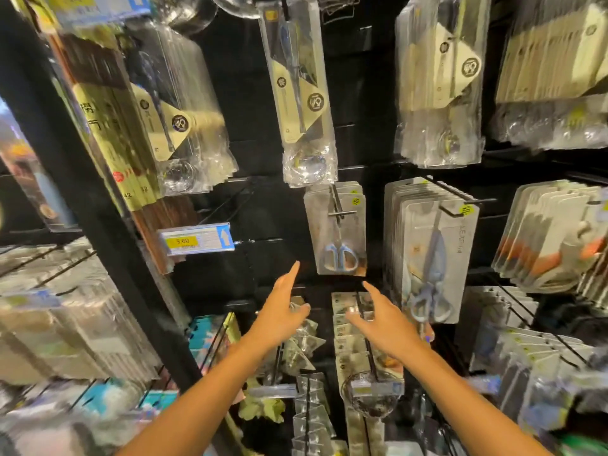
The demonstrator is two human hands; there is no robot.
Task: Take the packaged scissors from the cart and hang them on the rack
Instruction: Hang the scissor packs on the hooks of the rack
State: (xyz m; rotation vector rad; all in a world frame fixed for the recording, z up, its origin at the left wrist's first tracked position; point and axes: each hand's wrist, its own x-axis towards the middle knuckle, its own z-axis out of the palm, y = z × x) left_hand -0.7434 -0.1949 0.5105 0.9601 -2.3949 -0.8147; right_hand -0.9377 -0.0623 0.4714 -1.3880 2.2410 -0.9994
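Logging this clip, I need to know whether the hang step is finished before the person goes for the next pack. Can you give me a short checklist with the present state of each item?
1. Small scissors pack sits on its hook: ok, the peg passes through the top of the card.
2. Pack hangs upright: ok, only slightly tilted.
3. Left hand free: ok, fingers straight, holding nothing, just below the pack.
4. Right hand free: ok, fingers spread, no grip on anything.
5. Neighbouring larger scissors packs undisturbed: ok, hanging in a row on their peg.
6. Cart within reach: cannot tell, not in view.
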